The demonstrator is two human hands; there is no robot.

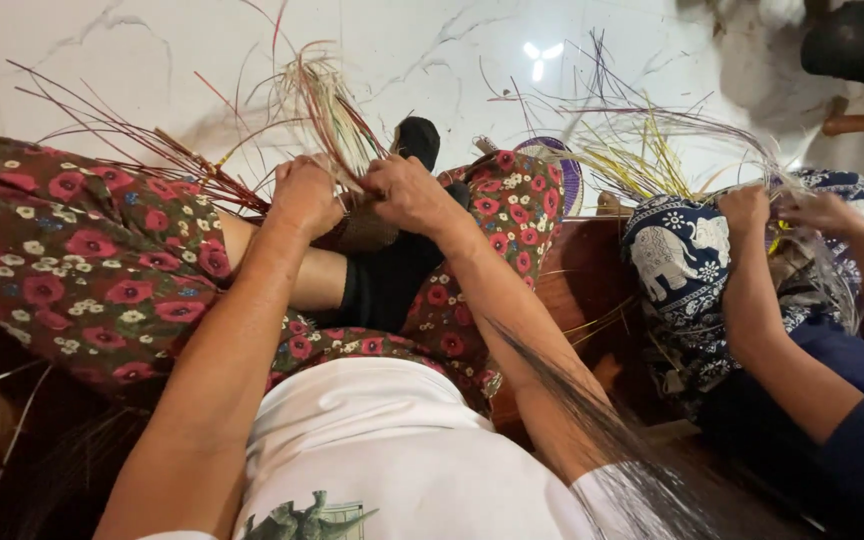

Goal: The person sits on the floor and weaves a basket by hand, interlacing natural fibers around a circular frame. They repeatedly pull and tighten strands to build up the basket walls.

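Note:
My left hand (304,192) and my right hand (407,192) close together on a small woven basket piece (364,228) held above my lap. Both grip the upright bundle of pale and reddish straw strands (327,105) that fans out from its top. Dark red strands (142,150) spread to the left from the same piece. My legs, in brown floral trousers (82,260), are crossed under the work, with a black sock (417,140) just behind my right hand.
To the right sits another person in blue elephant-print trousers (687,255), both of their hands (787,210) on their own weave of yellow and clear strands (642,160). White marble floor (432,50) lies ahead; a brown wooden seat edge (587,280) runs between us.

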